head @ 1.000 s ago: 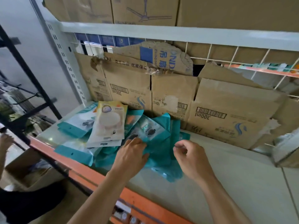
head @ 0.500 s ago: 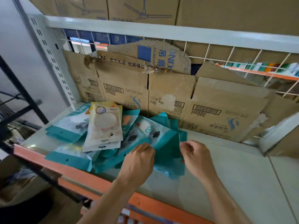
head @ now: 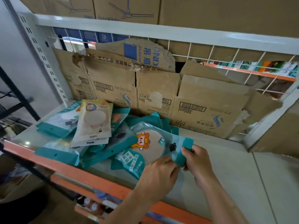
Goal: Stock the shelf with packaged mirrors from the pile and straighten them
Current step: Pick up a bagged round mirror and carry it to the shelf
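Note:
A teal packaged mirror (head: 152, 147) with an orange cartoon figure and a round pale disc lies at the right end of the pile, on the shelf (head: 242, 172). My right hand (head: 196, 162) pinches its teal header at the right end. My left hand (head: 159, 177) grips the same pack's near edge from below. Left of it lies the pile of mirror packs (head: 90, 143), several teal ones overlapping at angles. A cream pack (head: 93, 120) rests on top of the pile.
Flattened cardboard sheets (head: 161, 94) line the wire back of the shelf. The shelf's orange front rail (head: 77, 172) runs under my forearms. A white upright (head: 40, 54) stands at the left, and cardboard boxes (head: 126, 7) sit on the shelf above.
The cartoon mirror pack has come out of the pile and now lies face up at its right end, held by both hands. The camera has moved closer.

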